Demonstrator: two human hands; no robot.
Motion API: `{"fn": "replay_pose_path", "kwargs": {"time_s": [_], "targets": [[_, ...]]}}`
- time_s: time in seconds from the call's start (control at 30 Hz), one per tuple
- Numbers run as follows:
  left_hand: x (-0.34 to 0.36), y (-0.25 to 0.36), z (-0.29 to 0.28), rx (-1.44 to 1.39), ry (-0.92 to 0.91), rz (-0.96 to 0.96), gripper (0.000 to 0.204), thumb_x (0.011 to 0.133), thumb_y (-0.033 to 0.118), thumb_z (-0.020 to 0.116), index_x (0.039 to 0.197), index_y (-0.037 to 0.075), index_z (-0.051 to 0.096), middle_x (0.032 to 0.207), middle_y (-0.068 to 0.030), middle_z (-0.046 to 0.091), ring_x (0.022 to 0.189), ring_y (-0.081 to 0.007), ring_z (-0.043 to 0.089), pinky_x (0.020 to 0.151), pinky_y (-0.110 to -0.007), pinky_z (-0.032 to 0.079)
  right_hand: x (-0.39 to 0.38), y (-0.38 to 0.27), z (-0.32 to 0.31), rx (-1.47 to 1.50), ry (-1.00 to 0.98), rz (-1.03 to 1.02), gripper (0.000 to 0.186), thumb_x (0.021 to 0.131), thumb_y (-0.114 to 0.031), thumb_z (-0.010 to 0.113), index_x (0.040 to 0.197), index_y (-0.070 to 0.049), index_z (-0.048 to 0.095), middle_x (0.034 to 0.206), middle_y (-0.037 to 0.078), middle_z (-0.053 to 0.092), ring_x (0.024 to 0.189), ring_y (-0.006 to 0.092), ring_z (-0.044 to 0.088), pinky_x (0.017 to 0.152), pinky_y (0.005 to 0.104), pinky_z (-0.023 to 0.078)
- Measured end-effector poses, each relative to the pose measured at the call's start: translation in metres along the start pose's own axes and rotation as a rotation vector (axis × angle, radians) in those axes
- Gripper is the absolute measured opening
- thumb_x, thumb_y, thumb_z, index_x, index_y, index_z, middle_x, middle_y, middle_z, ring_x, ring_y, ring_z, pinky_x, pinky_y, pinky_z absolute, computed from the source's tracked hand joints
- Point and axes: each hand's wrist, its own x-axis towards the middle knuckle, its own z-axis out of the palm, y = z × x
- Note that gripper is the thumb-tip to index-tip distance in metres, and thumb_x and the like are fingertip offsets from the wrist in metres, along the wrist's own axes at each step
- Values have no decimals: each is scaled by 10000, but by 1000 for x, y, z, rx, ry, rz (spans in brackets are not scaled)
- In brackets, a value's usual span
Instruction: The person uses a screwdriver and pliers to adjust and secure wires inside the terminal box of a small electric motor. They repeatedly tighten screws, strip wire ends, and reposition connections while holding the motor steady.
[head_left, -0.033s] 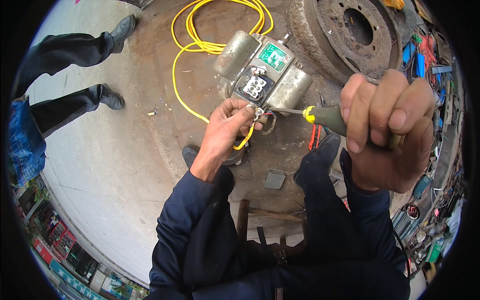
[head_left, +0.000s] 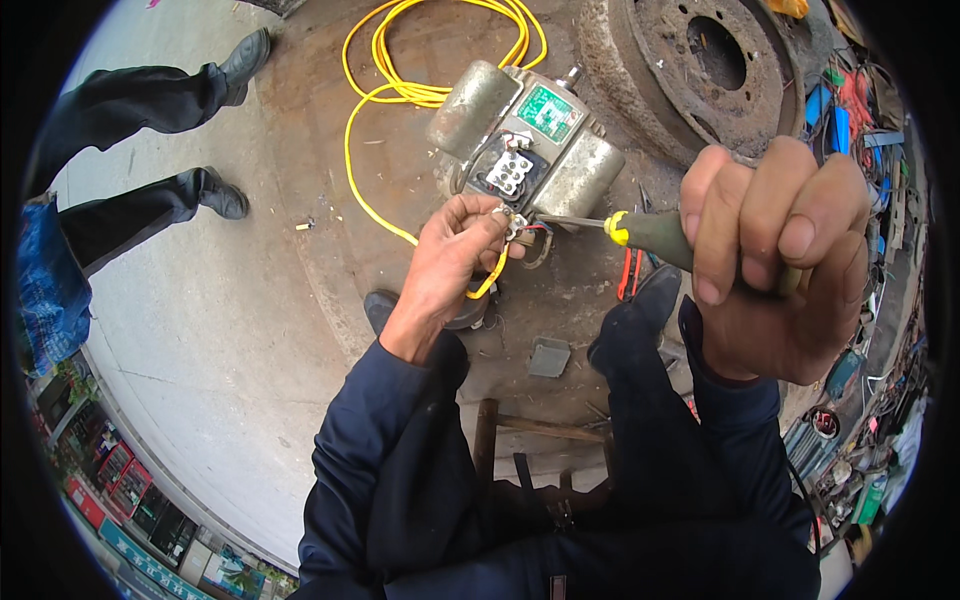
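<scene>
My right hand (head_left: 785,265) is wrapped round the dark green handle of a screwdriver (head_left: 645,235) with a yellow collar. Its shaft points left, the tip reaching a small metal fitting (head_left: 515,222) at the end of a yellow cable (head_left: 487,285). My left hand (head_left: 450,255) pinches this fitting between thumb and fingers; thin red and blue wires stick out beside it. Just beyond lies an electric motor (head_left: 575,170) with a green plate and two grey metal housings. On its uncovered connection box sits a white terminal block (head_left: 509,173).
Coiled yellow cable (head_left: 400,95) lies behind the motor, a rusty wheel rim (head_left: 640,80) at far right. Red-handled pliers (head_left: 630,272) and a grey cover (head_left: 549,357) rest near my feet. Scrap and tools line the right; another person's legs (head_left: 150,105) stand left.
</scene>
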Motion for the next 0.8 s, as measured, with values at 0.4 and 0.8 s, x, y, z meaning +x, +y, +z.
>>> {"fn": "replay_pose_path", "kwargs": {"time_s": [0.4, 0.8], "targets": [[1, -1, -2, -65, -145, -33, 386, 1138, 268, 697, 1379, -33, 678, 999, -55, 743, 845, -91, 674, 710, -236, 492, 1, 8, 6, 65, 42, 42, 314, 1199, -394, 475, 1111, -114, 588, 860, 16, 518, 539, 127, 470, 800, 376, 427], [2, -4, -4, -98, -168, -21, 308, 1131, 248, 706, 1307, -5, 702, 1026, -137, 814, 783, -82, 643, 696, -228, 501, 3, 20, 5, 32, 44, -6, 311, 1196, -371, 461, 1106, -101, 585, 841, 15, 512, 533, 110, 452, 769, 362, 427]]}}
